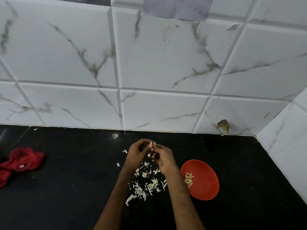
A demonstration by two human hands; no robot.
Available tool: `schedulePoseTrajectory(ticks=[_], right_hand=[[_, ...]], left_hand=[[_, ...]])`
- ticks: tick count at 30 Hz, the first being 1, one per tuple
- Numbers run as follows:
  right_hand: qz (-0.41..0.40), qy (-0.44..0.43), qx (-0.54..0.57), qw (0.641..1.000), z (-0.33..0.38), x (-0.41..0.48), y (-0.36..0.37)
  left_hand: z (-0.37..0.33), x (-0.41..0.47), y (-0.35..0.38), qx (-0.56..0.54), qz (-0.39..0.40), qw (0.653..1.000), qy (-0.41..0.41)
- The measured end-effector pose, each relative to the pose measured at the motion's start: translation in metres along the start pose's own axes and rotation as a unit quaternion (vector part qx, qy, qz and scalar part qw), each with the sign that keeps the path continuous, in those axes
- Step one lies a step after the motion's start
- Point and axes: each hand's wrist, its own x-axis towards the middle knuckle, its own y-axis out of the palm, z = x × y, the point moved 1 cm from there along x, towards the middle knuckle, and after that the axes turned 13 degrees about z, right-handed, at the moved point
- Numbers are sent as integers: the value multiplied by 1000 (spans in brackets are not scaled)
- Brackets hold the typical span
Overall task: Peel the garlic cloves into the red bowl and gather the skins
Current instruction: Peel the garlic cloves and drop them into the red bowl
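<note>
Together, the left hand (pixel 135 152) and right hand (pixel 163 156) pinch one small pale garlic clove (pixel 151 144) above scattered papery white skins (pixel 146 183), beside the round red plastic bowl (pixel 205 183).

Soft, even light washes the white marble-veined wall tiles (pixel 166 55), giving a cool bluish cast and no hard shadows. The glossy black stone countertop (pixel 66 196) reads very dark, with one small white glare spot at 10 o'clock from the left hand (pixel 137 153) and faint streaks at the frame's 9 o'clock edge. Tile joints bow and splay toward 3 and 9 o'clock, and veins at 10 o'clock look smeared. The left hand and right hand (pixel 163 157) are dim, and the small pale garlic clove (pixel 150 143) they pinch is slightly blurred
</note>
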Motion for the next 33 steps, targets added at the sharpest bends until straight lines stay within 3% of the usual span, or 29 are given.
schedulePoseTrajectory(ticks=[3, 6, 10, 14, 22, 26, 33], right_hand=[[0, -22, -23, 999, -2, 1, 4], [-21, -62, -142, 988, -2, 3, 4], [-76, -180, -356, 914, 7, 4, -3], [-23, -218, -411, 885, 14, 1, 0], [-31, -240, -450, 860, 17, -3, -3], [-28, -215, -439, 872, 17, -3, 0], [-4, -187, -311, 932, 17, -4, -2]], left_hand=[[3, -1, 3, -23, -43, 999, 3], [3, -2, 3, -37, -71, 997, 3], [-8, -4, 1, -45, -68, 997, -15], [-6, 0, -1, 3, -74, 997, -20], [-5, 3, 4, -22, -70, 997, 7], [-3, 1, 9, -30, -79, 996, 25], [-1, 1, 12, -63, -78, 994, 33]])
